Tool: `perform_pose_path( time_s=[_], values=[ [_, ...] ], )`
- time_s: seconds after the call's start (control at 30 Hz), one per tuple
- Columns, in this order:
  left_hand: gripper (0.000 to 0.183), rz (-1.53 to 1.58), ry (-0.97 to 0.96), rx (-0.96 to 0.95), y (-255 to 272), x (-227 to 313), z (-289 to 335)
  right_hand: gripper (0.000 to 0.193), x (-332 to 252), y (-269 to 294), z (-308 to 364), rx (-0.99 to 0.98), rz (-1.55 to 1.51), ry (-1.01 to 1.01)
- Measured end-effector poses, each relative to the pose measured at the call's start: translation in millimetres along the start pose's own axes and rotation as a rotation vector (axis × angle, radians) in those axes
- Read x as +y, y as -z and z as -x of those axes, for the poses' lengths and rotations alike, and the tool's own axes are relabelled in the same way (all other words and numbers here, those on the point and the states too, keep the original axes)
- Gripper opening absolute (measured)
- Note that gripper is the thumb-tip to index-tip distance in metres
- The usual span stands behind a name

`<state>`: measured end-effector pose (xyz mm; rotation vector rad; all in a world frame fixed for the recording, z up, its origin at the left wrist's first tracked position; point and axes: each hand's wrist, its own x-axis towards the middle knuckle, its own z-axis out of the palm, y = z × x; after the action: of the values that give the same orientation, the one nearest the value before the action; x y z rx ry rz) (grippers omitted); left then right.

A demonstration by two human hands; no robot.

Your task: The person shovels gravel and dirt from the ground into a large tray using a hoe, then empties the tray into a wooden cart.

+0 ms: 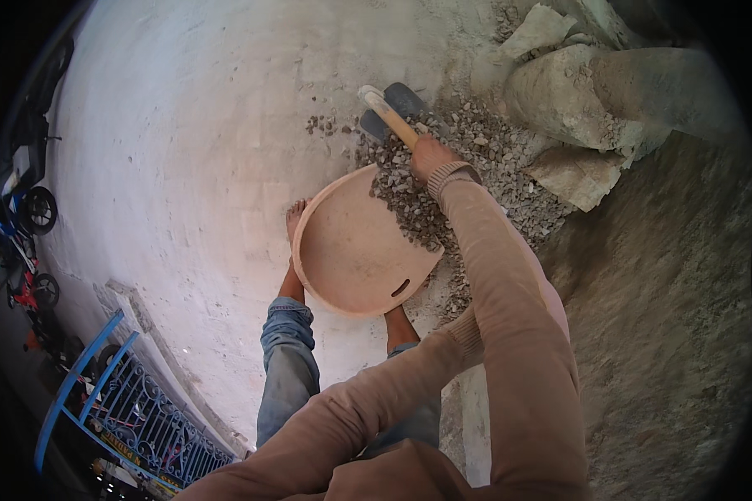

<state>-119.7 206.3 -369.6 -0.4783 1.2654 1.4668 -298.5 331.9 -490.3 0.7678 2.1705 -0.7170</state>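
Observation:
My right hand [432, 157] is closed around the wooden handle of a hoe [393, 117], close to its dark metal blade. The blade rests at the far edge of a heap of grey gravel [493, 159]. My left forearm crosses to the right, beneath my right forearm, which hides the left hand. A shallow peach-coloured basin [342, 250] lies tilted in front of my legs, with a slot handle in its near rim. Gravel spills over its far right side. My bare left foot [296, 219] is against the basin's left rim.
Torn, dusty sacks [560, 92] lie beyond the gravel at the far right. Brown sandy ground [677, 301] spreads along the right. Parked motorbikes [38, 209] line the far left, and a blue metal railing [146, 401] stands at the near left.

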Motion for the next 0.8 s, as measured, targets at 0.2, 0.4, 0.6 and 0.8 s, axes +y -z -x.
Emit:
perform_pose_path(
  time_s=[0.2,0.4,0.6,0.8],
  values=[
    [0.027,0.350,0.258,0.005,-8.9,-45.9,41.6,0.048,31.0,-30.3,40.3,0.099,-0.228,-0.182],
    [0.031,-0.504,0.379,0.141,123.4,-12.0,106.7,0.045,2.6,-98.5,109.5,0.275,-0.617,-0.476],
    [0.046,-0.945,0.373,0.235,209.3,-69.2,212.5,0.039,-39.2,-190.2,230.6,0.313,-0.985,-0.461],
    [0.046,-1.011,0.329,0.298,219.6,-77.0,188.1,0.040,-37.9,-188.6,219.8,0.459,-1.066,-0.426]
  ],
)
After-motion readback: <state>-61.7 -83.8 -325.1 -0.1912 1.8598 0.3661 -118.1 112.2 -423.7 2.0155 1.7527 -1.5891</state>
